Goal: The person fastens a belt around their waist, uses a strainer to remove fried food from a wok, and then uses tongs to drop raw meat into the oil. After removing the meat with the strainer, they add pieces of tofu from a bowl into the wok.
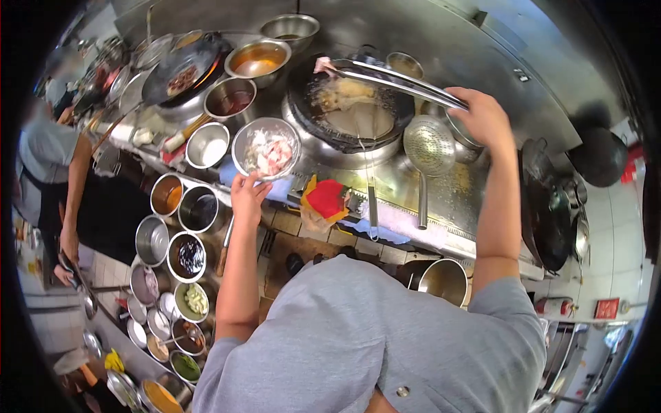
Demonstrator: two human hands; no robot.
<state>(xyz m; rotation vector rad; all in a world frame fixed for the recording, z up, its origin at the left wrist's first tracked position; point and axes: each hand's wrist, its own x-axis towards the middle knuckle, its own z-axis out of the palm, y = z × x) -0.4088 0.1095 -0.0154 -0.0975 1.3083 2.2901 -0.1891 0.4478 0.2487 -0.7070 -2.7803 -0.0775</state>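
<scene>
My left hand (248,197) grips the near rim of a metal bowl (242,142) holding pale pink raw meat pieces (274,154) with a whitish coating. In my right hand (482,118) is a pair of long metal tongs (406,89), reaching left over the wok (301,100). A pinkish piece of meat (322,65) is at the tips of the tongs, above the wok's far left side. Bubbling oil (358,118) with pale foam fills the wok's bottom. A perforated skimmer (429,146) lies right of the wok, and a long-handled wire tool (372,199) leans on its near edge.
Several sauce bowls, one with orange liquid (258,60), stand left of the wok. Another wok (155,86) holds browned food. A red cloth (326,198) lies at the stove's front edge. Several ingredient containers (186,256) line the left counter. A co-worker (51,151) stands far left.
</scene>
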